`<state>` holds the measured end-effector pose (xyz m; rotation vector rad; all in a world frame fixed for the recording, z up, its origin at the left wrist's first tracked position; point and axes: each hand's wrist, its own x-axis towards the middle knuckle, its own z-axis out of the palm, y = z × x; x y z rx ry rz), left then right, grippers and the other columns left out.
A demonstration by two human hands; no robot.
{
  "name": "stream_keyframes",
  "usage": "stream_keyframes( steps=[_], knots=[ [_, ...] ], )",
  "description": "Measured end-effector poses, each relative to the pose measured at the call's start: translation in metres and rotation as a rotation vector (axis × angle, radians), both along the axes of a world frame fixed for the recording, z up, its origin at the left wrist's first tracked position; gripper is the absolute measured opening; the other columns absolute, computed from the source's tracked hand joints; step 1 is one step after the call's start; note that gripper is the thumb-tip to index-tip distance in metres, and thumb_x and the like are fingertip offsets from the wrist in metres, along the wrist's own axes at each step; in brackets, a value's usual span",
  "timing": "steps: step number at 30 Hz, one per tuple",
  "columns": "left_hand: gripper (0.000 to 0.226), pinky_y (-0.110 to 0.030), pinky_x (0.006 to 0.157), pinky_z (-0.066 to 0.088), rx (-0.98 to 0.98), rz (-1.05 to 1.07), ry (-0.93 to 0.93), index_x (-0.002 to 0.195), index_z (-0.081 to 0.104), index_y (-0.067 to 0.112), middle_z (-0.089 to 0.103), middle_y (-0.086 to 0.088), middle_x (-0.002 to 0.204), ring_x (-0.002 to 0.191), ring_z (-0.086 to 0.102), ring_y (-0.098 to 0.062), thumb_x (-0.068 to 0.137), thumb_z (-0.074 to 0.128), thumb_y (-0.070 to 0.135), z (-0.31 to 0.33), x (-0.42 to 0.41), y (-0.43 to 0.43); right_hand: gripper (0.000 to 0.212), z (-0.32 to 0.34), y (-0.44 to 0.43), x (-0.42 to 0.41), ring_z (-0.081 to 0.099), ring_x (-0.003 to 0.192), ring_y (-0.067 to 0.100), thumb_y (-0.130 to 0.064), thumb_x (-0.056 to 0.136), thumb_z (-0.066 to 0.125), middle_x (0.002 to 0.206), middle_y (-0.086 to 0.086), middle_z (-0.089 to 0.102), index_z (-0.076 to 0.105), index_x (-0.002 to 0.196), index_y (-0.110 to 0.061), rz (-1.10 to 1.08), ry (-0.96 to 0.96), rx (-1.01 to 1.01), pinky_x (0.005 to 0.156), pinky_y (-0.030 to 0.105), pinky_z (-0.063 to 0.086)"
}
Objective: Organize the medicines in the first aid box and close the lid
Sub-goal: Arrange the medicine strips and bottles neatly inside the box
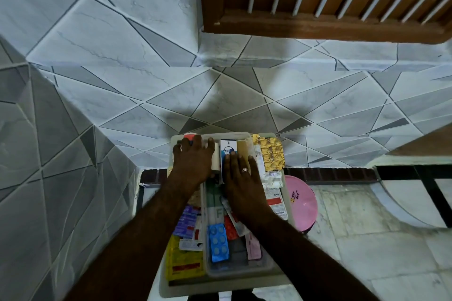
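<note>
An open translucent first aid box (281, 265) lies below me, packed with medicines. My left hand (192, 161) rests flat, fingers spread, on items at the box's far left, beside a cream roll (216, 157). My right hand (244, 183), wearing a ring, presses flat on the middle, its fingertips on a white and blue carton (227, 148). A gold foil strip (271, 154) lies at the far right. A blue blister pack (218, 242) and a pink strip (253, 245) sit near me. A yellow packet (182, 261) fills the near left. No lid can be made out.
The box sits on a pale counter (367, 247) against a grey tiled wall (122, 80). A pink round plate (302, 203) lies just right of the box. A wooden louvred window frame (318, 7) is above.
</note>
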<state>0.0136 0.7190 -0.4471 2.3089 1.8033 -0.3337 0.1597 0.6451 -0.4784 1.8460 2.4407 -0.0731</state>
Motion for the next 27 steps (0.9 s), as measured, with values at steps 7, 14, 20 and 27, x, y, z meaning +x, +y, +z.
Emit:
stream_keyframes(
  steps=[7, 14, 20, 27],
  knots=[
    [0.093, -0.057, 0.11, 0.029, -0.015, 0.0, -0.009, 0.148, 0.015, 0.026, 0.021, -0.017, 0.151, 0.136, 0.025, -0.042, 0.076, 0.067, 0.053, 0.002, -0.003, 0.0, 0.1, 0.007, 0.0, 0.007, 0.02, 0.145, 0.037, -0.047, 0.081, 0.067, 0.157, 0.022, 0.019, 0.011, 0.151, -0.003, 0.037, 0.028, -0.033, 0.117, 0.052, -0.001],
    [0.109, -0.057, 0.11, 0.028, -0.161, 0.137, -0.326, 0.148, 0.014, 0.037, 0.024, -0.006, 0.154, 0.137, 0.028, -0.036, 0.061, 0.077, 0.057, 0.025, -0.024, 0.001, 0.101, 0.039, 0.005, 0.016, 0.016, 0.148, 0.025, -0.054, 0.081, 0.063, 0.161, 0.009, 0.016, 0.006, 0.153, -0.012, -0.021, 0.167, -0.058, 0.12, 0.052, 0.001],
    [0.086, -0.042, 0.106, 0.037, -0.15, 0.297, -0.747, 0.146, 0.034, 0.024, 0.041, 0.0, 0.144, 0.129, 0.041, -0.022, 0.073, 0.08, 0.02, 0.046, -0.063, 0.005, 0.064, 0.065, -0.005, 0.058, 0.039, 0.134, 0.015, -0.034, 0.092, 0.06, 0.149, -0.004, 0.041, 0.032, 0.148, -0.02, -0.343, 0.692, -0.045, 0.114, 0.038, 0.03],
    [0.104, -0.06, 0.108, 0.032, -0.197, 0.263, -0.497, 0.148, 0.026, 0.028, 0.035, -0.009, 0.152, 0.137, 0.036, -0.035, 0.063, 0.087, 0.03, 0.01, -0.067, 0.019, 0.024, 0.043, -0.019, 0.12, 0.062, 0.097, 0.012, -0.02, 0.092, 0.06, 0.115, 0.003, 0.07, 0.068, 0.114, -0.015, -0.696, 0.745, -0.13, 0.082, 0.024, 0.042]
  ],
)
